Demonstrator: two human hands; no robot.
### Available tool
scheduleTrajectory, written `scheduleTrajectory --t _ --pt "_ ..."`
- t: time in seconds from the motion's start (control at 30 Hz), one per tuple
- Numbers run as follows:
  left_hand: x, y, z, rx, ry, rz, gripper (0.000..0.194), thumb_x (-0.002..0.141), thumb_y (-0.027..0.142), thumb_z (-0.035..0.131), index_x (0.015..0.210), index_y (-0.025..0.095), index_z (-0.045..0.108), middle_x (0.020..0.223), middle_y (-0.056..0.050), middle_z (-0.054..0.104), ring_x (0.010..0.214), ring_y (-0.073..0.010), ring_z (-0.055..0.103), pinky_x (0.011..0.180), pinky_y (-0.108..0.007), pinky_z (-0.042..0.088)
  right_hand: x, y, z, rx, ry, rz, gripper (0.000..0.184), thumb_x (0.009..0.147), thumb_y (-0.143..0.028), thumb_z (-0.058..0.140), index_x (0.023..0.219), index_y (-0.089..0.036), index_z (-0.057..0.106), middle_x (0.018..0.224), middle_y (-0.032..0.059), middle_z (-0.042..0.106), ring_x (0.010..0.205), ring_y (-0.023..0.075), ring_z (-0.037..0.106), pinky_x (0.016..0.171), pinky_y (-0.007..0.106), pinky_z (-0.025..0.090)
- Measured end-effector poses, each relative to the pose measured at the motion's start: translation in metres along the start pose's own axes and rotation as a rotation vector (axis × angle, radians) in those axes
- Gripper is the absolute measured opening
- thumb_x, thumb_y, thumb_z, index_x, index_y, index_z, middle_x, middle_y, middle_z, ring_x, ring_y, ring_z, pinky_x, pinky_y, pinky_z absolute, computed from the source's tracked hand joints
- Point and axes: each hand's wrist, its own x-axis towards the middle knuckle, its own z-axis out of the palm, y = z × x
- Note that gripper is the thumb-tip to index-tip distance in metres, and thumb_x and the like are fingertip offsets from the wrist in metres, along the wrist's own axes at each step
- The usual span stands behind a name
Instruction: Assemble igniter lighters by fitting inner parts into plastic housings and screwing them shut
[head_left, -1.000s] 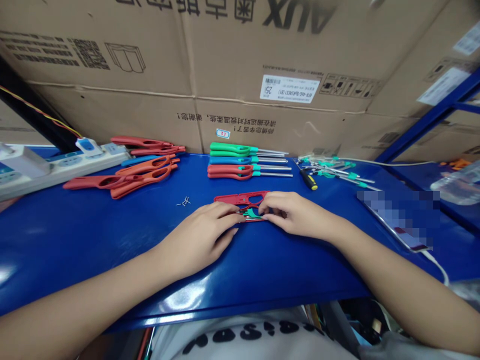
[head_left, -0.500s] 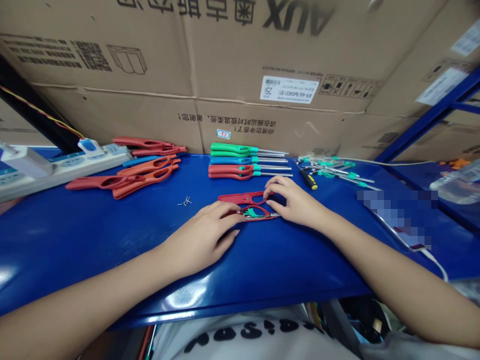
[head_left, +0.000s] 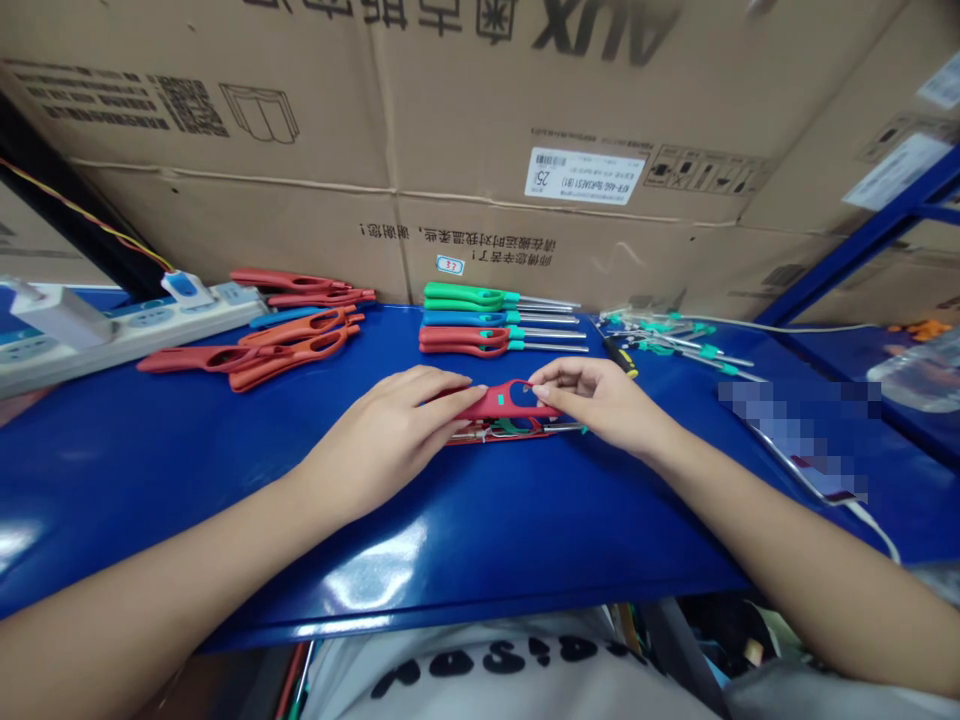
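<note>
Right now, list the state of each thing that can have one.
Left hand, gripping the upper red lighter shell
Right hand, gripping the same shell
Upper red lighter shell, held outer face showing
Lower red lighter shell, open, inner parts showing
Blue lighter, closed, metal tube attached
Power strip, plugs inserted
Phone, cable connected

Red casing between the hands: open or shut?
Open. The left hand and right hand hold one red half, while green parts show uncovered in the other half.
</note>
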Motion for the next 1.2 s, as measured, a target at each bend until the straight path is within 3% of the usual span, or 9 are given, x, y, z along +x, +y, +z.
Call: scheduleTrajectory --t 0.07,0.17,0.3,0.6,1.2 --pt "0.000 -0.001 0.000 -0.014 -0.030 -0.004 0.033 0.101 0.021 0.050 0.131 0.022 0.063 0.126 -0.010 0.067 0.114 -0.0252 0.063 0.096 -0.042 0.055 -0.003 -0.002 0.001 -0.109 -0.005 -0.077 0.024 0.090 -0.036 0.061 0.107 -0.020 0.065 0.087 0.0043 0.069 0.074 0.0168 0.063 0.068 0.033 0.053" --pt "0.000 0.000 0.002 -0.051 -0.074 -0.047 0.031 0.100 0.024 0.052 0.128 0.019 0.065 0.123 -0.010 0.068 0.111 -0.0243 0.064 0.095 -0.040 0.055 -0.006 -0.004 0.000 -0.450 -0.030 -0.291 0.033 0.092 -0.037 0.063 0.120 -0.021 0.064 0.088 0.0040 0.067 0.079 0.0180 0.060 0.075 0.034 0.050" --pt "0.000 0.001 0.005 -0.112 -0.137 -0.105 0.033 0.100 0.029 0.055 0.130 0.021 0.065 0.123 -0.008 0.068 0.110 -0.0220 0.065 0.096 -0.037 0.054 -0.007 -0.005 -0.002 -0.679 -0.115 -0.408 0.038 0.088 -0.042 0.071 0.118 -0.019 0.066 0.100 0.0080 0.068 0.092 0.0223 0.059 0.085 0.038 0.048" --pt "0.000 0.004 0.004 -0.098 -0.258 -0.177 0.032 0.098 0.030 0.056 0.128 0.022 0.067 0.120 -0.006 0.069 0.110 -0.0239 0.064 0.095 -0.039 0.053 -0.005 0.006 0.005 -0.650 -0.147 -0.421 0.031 0.091 -0.039 0.068 0.115 -0.020 0.065 0.113 0.0089 0.064 0.106 0.0243 0.058 0.095 0.042 0.045" --pt "0.000 0.006 0.001 -0.016 -0.296 -0.203 0.032 0.096 0.026 0.057 0.126 0.024 0.068 0.118 -0.005 0.068 0.109 -0.0257 0.064 0.088 -0.040 0.055 -0.004 0.009 0.007 -0.654 -0.135 -0.417 0.032 0.089 -0.040 0.071 0.114 -0.022 0.065 0.114 0.0084 0.064 0.108 0.0249 0.058 0.095 0.044 0.046"
